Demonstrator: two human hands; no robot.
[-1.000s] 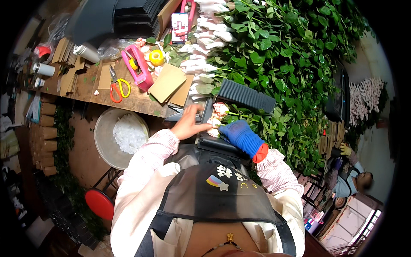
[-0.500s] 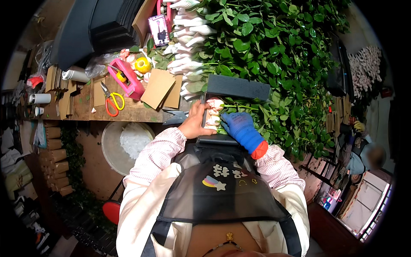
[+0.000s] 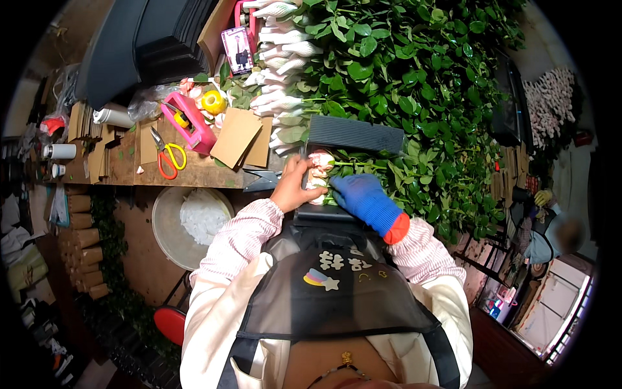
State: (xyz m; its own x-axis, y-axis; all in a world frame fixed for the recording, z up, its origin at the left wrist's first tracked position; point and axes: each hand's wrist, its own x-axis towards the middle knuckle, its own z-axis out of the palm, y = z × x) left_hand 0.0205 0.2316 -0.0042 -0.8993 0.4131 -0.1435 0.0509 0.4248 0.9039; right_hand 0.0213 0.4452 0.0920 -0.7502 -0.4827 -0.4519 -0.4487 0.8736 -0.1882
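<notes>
Pale pink roses lie in a row, heads to the left, on the near part of the bench. My bare left hand curves round the left side of their heads, thumb on the near ones and fingers by the far ones. My right hand, in a blue glove with a red cuff, is closed just behind the heads, over the stems; its fingertips are partly hidden. A dark ribbed sheet stands along the far side of the roses, and a dark folded edge lies on the near side.
Leafy stems heap the right side, beside white-netted flower heads. Left on the bench are scissors, a pink tape dispenser, brown cards and a phone. Below stands a white bucket. A person is far right.
My left thumb has moved farther up over the near rose heads. My gloved right hand has stayed close behind the heads. The whole view has shifted slightly.
</notes>
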